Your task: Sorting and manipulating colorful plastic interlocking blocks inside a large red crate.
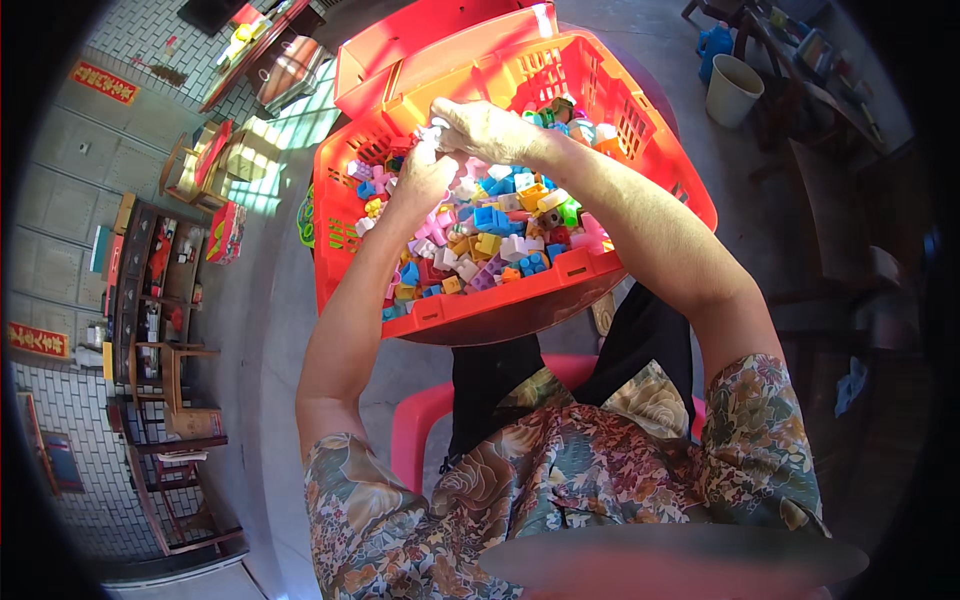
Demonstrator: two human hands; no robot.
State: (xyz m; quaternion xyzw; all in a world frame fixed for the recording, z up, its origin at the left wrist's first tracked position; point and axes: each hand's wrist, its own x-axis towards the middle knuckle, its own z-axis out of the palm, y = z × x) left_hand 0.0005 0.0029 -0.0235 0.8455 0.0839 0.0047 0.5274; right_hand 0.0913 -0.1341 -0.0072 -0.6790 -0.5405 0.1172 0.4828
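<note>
A red plastic basket with slotted sides holds many toy building bricks in blue, yellow, white, pink and purple. Above its far left part, my left hand and my right hand meet, the right one slightly farther away. Both hands are closed, fingertips together around a small whitish piece. Most of that piece is hidden by the fingers, so its exact kind cannot be made out. Bright sunlight washes out part of the bricks below the hands.
More red plastic containers stand just beyond the basket. A pink stool is under me. Wooden shelves and chairs line the left side. At the far right stand a pale bucket and a blue jug.
</note>
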